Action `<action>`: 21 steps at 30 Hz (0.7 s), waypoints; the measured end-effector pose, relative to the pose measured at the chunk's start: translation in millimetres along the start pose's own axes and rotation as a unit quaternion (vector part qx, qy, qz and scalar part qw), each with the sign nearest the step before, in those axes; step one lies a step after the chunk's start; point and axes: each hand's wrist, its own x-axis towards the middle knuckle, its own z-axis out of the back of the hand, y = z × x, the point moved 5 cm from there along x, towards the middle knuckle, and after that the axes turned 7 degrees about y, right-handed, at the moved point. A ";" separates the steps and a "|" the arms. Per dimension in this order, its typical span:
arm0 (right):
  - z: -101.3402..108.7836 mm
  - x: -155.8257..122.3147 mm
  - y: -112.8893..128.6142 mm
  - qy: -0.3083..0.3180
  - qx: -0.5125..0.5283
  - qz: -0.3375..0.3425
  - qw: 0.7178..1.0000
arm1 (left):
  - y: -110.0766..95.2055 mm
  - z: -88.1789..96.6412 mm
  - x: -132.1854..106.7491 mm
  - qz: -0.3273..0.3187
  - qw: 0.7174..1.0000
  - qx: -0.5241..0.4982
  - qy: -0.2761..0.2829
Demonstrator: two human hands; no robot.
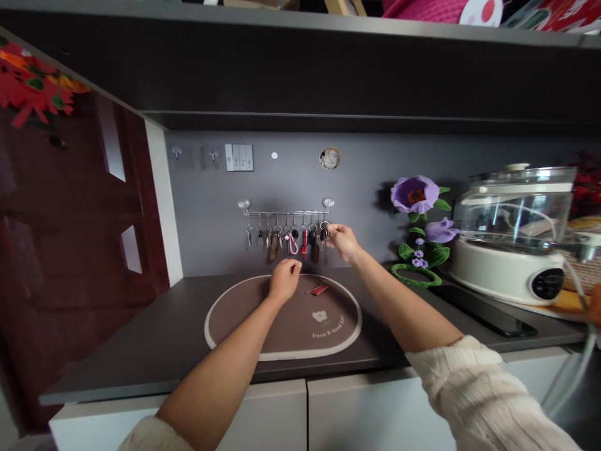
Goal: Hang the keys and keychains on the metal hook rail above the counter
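Several bunches of keys hang from a wall-mounted hook rack [286,213]. My right hand [342,243] is at the rack's right end, its fingers pinched on a key ring [324,227] with dark keys that hangs from the last hook. My left hand [284,280] is closed above the brown mat, just below the hanging keys. Whatever its fingertips may hold is hidden. Beyond it on the mat [244,319] lies a key with a red tag [320,289]. A pink loop [293,244] and a red strap [304,243] hang among the keys in the middle.
Purple artificial flowers [416,195] with a green ring base stand to the right. Beside them are a black phone [488,310] and a white appliance with a clear top [511,225]. A dark shelf [300,75] overhangs the counter [154,335]. A reddish-brown door [70,250] is at left.
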 end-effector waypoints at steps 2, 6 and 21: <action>2.6 10.3 -1.2 -0.012 0.001 -0.012 1.000 | -0.5 0.0 0.1 -0.002 1.000 0.007 0.000; 4.5 27.0 -6.0 -0.038 0.017 -0.041 0.998 | -0.7 -0.9 -0.1 -0.004 1.000 0.016 0.003; 6.9 47.3 -26.5 -0.142 0.057 -0.086 0.985 | 1.1 -1.0 -0.2 0.001 1.000 0.031 -0.004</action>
